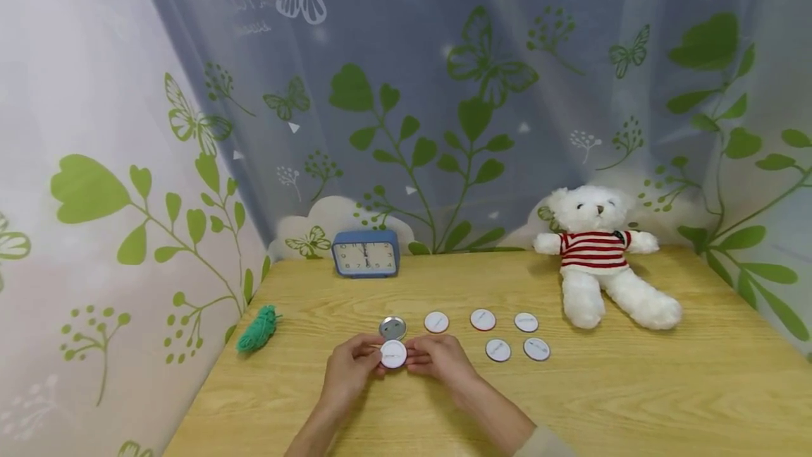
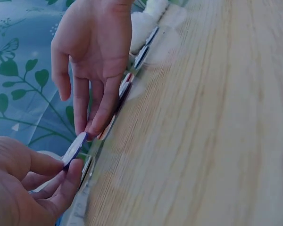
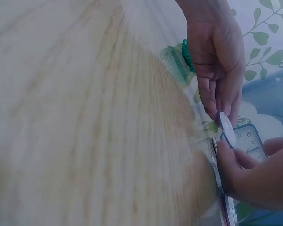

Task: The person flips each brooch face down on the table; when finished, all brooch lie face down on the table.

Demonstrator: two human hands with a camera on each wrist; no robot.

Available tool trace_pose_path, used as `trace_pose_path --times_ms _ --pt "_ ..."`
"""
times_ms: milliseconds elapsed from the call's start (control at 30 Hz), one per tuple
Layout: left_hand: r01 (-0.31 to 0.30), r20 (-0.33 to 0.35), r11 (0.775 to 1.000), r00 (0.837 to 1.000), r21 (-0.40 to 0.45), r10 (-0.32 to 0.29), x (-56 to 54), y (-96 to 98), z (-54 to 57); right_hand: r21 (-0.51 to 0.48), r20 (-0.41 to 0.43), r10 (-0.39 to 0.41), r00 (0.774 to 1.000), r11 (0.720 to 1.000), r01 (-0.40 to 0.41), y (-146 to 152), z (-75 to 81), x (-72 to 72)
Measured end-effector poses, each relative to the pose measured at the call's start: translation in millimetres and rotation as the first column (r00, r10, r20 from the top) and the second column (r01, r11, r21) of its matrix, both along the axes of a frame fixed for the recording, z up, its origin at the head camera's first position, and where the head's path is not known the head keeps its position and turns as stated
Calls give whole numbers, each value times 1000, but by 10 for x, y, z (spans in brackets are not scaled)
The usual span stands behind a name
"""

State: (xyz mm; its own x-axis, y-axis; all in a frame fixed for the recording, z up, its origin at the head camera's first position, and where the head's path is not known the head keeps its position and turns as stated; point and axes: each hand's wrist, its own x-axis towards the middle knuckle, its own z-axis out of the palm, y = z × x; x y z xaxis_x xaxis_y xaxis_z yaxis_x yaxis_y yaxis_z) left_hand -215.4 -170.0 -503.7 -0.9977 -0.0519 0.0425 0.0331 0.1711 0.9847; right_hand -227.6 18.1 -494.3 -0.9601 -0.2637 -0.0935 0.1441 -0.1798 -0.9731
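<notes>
Between both hands, a round pin-back badge (image 1: 393, 354) is held a little above the table, its white back with a pin facing the head camera. My left hand (image 1: 351, 371) pinches its left edge between thumb and fingers. From the other side, my right hand (image 1: 445, 364) grips the right edge with its fingertips. In the left wrist view the badge (image 2: 75, 149) is tilted, its rim dark blue. Just behind it lies a silver-backed badge (image 1: 392, 328). To the right, several white-backed badges lie on the wood, among them one with a red rim (image 1: 483, 319).
A blue clock (image 1: 366, 254) stands at the back of the wooden table (image 1: 634, 386). A white teddy bear (image 1: 596, 252) in a red-striped shirt sits at the back right. Green yarn (image 1: 258, 330) lies by the left edge. Patterned curtains (image 1: 406, 90) enclose the table.
</notes>
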Motion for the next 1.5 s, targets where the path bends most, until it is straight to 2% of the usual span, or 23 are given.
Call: trace_pose_path --times_ms 167,333,667,833,933,1167,1267,1500 --pt "5 11 1000 1000 7 -6 -5 -9 -26 -2 9 2 1000 1000 -2 0 20 28" --pt "5 -1 1000 1000 -9 -5 9 -11 7 -4 7 23 1000 1000 -23 5 35 52" --pt "-18 -66 985 998 -170 7 4 1 28 2 3 89 996 996 -89 36 74 81" --pt "-48 -117 947 993 -318 11 9 -6 38 -11 1 112 994 994 -112 57 81 99" --pt "-64 -114 923 993 -380 22 18 -15 46 -22 8 115 993 993 -115 74 75 110" --pt "-43 -1 954 999 -296 44 10 -39 78 -45 7 119 993 992 -119 104 64 102" --pt "-38 27 962 999 -272 47 18 -39 108 -50 10 124 992 991 -123 117 66 95" --pt "-6 52 976 998 -217 18 36 -52 103 -52 19 131 991 990 -130 132 65 99"
